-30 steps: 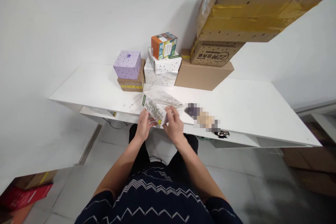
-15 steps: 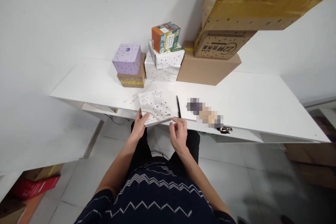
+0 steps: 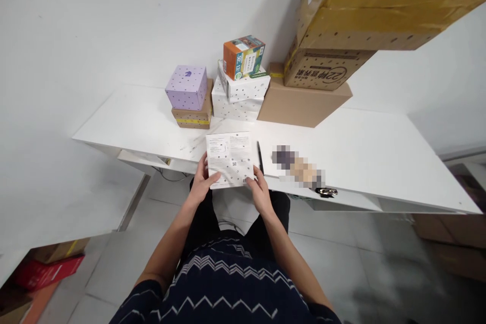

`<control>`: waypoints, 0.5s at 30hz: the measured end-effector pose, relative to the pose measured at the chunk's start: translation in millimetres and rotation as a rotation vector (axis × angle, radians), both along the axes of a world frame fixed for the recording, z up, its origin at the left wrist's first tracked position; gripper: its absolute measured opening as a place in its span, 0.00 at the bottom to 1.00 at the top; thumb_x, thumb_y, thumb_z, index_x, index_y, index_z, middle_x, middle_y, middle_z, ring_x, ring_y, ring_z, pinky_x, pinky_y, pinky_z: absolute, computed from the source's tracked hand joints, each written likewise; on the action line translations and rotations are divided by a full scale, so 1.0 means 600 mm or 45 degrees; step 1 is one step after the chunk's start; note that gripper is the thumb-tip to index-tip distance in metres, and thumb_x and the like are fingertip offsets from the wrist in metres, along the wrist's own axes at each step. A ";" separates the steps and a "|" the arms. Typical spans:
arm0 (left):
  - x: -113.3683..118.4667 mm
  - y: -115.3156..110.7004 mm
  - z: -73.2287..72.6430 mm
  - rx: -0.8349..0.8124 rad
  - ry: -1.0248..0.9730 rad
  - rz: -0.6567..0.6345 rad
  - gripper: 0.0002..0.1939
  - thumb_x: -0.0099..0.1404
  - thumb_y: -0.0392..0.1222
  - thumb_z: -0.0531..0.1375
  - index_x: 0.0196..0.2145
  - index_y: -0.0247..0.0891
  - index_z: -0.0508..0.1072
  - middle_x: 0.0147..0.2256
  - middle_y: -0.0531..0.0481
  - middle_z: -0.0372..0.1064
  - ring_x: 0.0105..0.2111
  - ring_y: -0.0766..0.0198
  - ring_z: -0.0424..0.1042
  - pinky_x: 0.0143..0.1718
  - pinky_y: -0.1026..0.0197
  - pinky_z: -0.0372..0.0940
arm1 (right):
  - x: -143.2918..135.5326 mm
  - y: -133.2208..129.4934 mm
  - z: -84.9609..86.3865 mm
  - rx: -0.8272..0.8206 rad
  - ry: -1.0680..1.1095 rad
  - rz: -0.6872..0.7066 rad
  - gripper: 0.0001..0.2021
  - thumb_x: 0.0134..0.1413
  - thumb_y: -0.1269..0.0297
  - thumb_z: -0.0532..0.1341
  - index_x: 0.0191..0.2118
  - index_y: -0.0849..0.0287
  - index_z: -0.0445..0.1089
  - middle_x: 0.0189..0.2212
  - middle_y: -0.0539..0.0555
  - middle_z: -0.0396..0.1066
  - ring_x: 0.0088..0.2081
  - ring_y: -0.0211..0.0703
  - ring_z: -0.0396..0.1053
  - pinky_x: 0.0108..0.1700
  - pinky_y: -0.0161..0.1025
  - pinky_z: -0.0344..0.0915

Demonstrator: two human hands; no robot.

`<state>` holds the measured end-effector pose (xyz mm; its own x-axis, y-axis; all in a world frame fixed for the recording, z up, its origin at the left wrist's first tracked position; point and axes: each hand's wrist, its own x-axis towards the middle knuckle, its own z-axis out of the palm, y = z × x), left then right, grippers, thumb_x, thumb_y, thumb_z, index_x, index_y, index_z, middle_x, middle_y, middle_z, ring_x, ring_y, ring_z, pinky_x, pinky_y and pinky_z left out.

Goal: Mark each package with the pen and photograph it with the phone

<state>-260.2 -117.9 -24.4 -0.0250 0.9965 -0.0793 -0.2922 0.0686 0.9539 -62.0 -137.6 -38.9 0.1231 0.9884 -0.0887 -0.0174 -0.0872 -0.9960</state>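
A flat white box [image 3: 230, 158] with printed text, small dark marks and a square code faces up at the front edge of the white table [image 3: 144, 121]. My left hand [image 3: 202, 180] grips its left side, thumb on top. On the lower right corner is my right hand [image 3: 259, 190], its thumb on the printed face and its fingers along the side. A black pen [image 3: 260, 157] lies on the table just right of the box.
Behind stand a purple box [image 3: 187, 87] on a brown one, stacked white boxes [image 3: 237, 105] under an orange-green box [image 3: 243, 58], and large cartons [image 3: 304, 104] piled at the right. A blurred-out item [image 3: 298, 166] and a shiny clip [image 3: 327, 192] lie right of the pen.
My right hand has moved onto the white box and closed on its right corner. The box has turned straighter and shifted slightly right, its printed face more toward me.
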 end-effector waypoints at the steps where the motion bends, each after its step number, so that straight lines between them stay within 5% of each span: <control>1: -0.003 0.002 0.004 0.063 0.010 -0.041 0.49 0.53 0.46 0.73 0.67 0.48 0.54 0.65 0.43 0.57 0.62 0.48 0.62 0.60 0.51 0.62 | 0.003 -0.001 0.000 0.045 0.014 0.012 0.27 0.53 0.59 0.59 0.60 0.54 0.65 0.57 0.58 0.70 0.53 0.53 0.70 0.52 0.49 0.69; 6: -0.011 0.021 0.015 0.179 0.123 -0.222 0.57 0.47 0.45 0.75 0.68 0.46 0.51 0.67 0.39 0.55 0.66 0.46 0.55 0.64 0.49 0.56 | 0.016 0.012 -0.003 0.226 0.020 0.009 0.27 0.52 0.62 0.58 0.60 0.54 0.63 0.58 0.58 0.68 0.57 0.52 0.67 0.57 0.51 0.66; 10: -0.014 0.038 -0.003 0.246 0.289 -0.232 0.55 0.48 0.43 0.74 0.68 0.45 0.52 0.69 0.41 0.50 0.68 0.49 0.51 0.67 0.50 0.50 | 0.018 0.023 0.000 0.213 0.006 -0.058 0.21 0.55 0.59 0.59 0.54 0.56 0.67 0.52 0.60 0.72 0.54 0.52 0.70 0.57 0.53 0.66; 15: -0.010 0.046 -0.030 0.077 0.263 -0.126 0.50 0.49 0.42 0.74 0.66 0.42 0.58 0.60 0.38 0.65 0.64 0.50 0.60 0.65 0.48 0.54 | 0.014 0.018 0.005 0.294 -0.134 -0.073 0.23 0.57 0.60 0.57 0.59 0.54 0.65 0.54 0.59 0.70 0.55 0.52 0.67 0.55 0.52 0.67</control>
